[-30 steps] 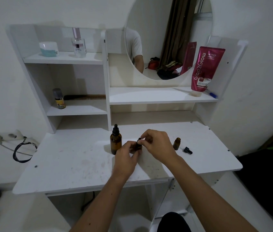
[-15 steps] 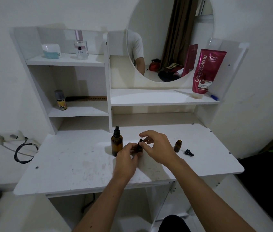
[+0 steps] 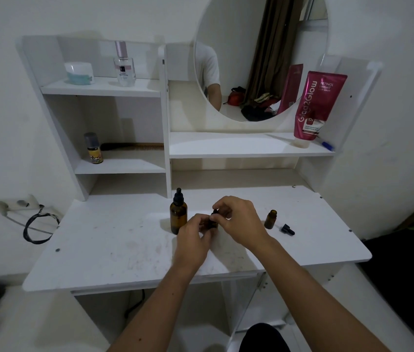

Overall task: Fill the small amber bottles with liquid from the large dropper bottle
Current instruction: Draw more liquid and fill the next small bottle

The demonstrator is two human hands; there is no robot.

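The large amber dropper bottle point(image 3: 178, 215) stands upright and capped on the white desk point(image 3: 114, 247), just left of my hands. My left hand point(image 3: 193, 235) grips the body of a small amber bottle point(image 3: 212, 223), mostly hidden by fingers. My right hand point(image 3: 239, 219) pinches that bottle's black dropper cap point(image 3: 214, 212) at the top. A second small amber bottle point(image 3: 271, 219) stands open to the right. Its black dropper cap point(image 3: 287, 229) lies on the desk beside it.
Shelves rise behind the desk, holding a perfume bottle point(image 3: 124, 66), a white jar point(image 3: 78, 73), a small yellow-labelled bottle point(image 3: 93, 149), a comb point(image 3: 134, 146) and a pink tube point(image 3: 315, 107). A round mirror point(image 3: 259, 57) hangs above. A black cable point(image 3: 37, 224) loops at the left.
My right fingers have shifted on the small bottle's cap, closing back onto it after spreading. The view has drifted slightly; the bottles on the desk have not moved.
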